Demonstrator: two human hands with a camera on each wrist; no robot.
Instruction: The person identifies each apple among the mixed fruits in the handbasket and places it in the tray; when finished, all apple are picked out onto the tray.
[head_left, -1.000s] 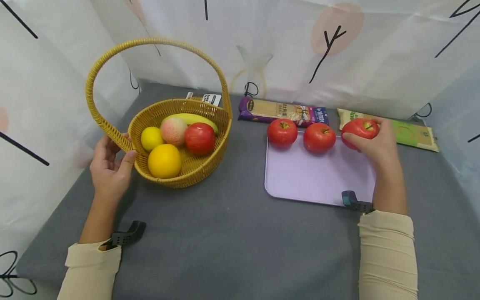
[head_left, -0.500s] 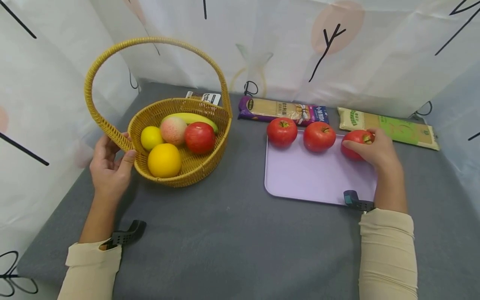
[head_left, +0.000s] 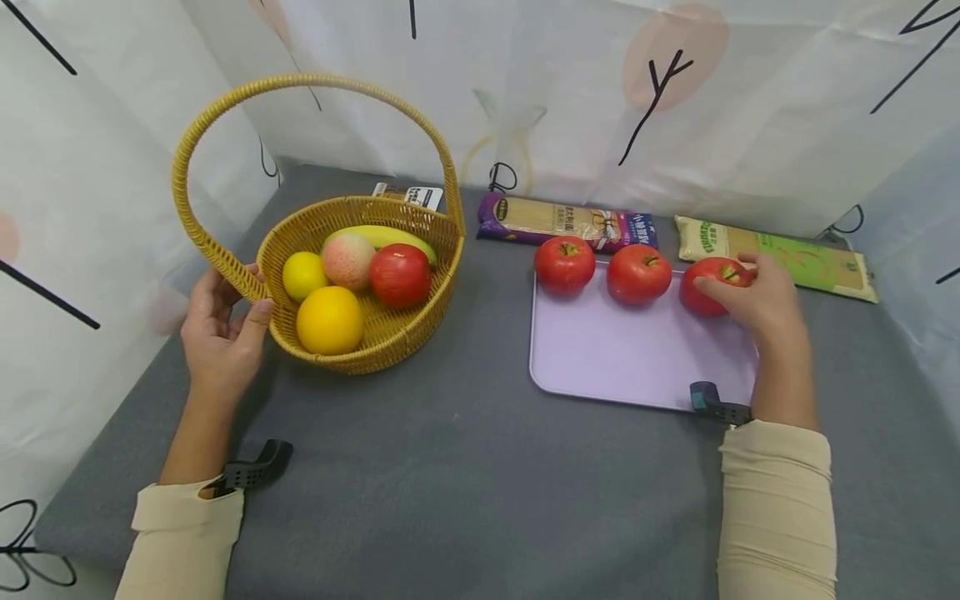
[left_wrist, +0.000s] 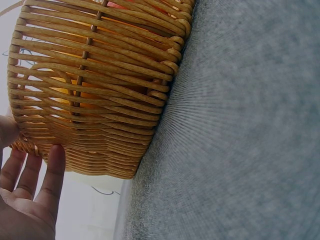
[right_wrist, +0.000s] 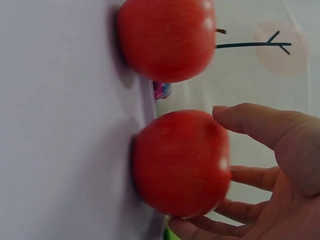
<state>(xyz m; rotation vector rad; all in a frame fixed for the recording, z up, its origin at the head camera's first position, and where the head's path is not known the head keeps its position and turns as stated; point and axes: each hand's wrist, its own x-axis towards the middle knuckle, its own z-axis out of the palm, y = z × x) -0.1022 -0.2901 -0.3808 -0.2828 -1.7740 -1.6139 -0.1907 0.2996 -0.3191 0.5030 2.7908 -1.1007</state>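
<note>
A yellow wicker basket (head_left: 397, 337) with a tall hooped handle stands at left. Inside lie a banana (head_left: 390, 237), a peach (head_left: 348, 262), a red apple (head_left: 400, 276), a lemon (head_left: 303, 277) and an orange (head_left: 330, 321). My left hand (head_left: 225, 337) holds its rim at the handle's foot, thumb in front, fingers on the outside. At right, a third red apple (head_left: 705, 287) rests on the lilac tray (head_left: 637, 358). My right hand (head_left: 768, 304) is round this apple with thumb and fingers spread loosely; the right wrist view shows fingertips at its edge.
Two more red apples, the left apple (head_left: 564, 265) and the middle apple (head_left: 638, 274), sit along the tray's back edge. Behind lie a purple noodle packet (head_left: 562, 221) and a green noodle packet (head_left: 802, 262). Another small packet (head_left: 408, 196) shows behind the basket. A patterned curtain (head_left: 585, 100) closes off the back.
The right-hand apple has come down a little and now rests on the tray. My right hand has loosened and shifted slightly right. The left hand and basket have stayed put.
</note>
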